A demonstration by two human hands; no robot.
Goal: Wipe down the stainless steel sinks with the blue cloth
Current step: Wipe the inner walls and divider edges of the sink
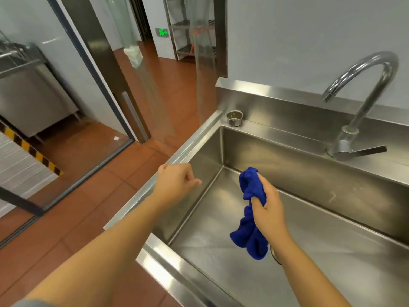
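Note:
A deep stainless steel sink [221, 149] fills the right half of the view. My right hand [269, 209] grips a bunched blue cloth [250, 229] above the basin. Part of the cloth sticks up past my fingers and the rest hangs down below my fist. My left hand [176, 182] hovers over the sink's left rim with its fingers loosely curled, holding nothing. Part of the drain shows just below my right wrist.
A curved chrome faucet [363, 103] with a side lever stands on the back ledge at right. A small perforated metal strainer cup [235, 118] sits on the sink's back left corner. Left of the sink lie red floor tiles, a glass door and a steel counter.

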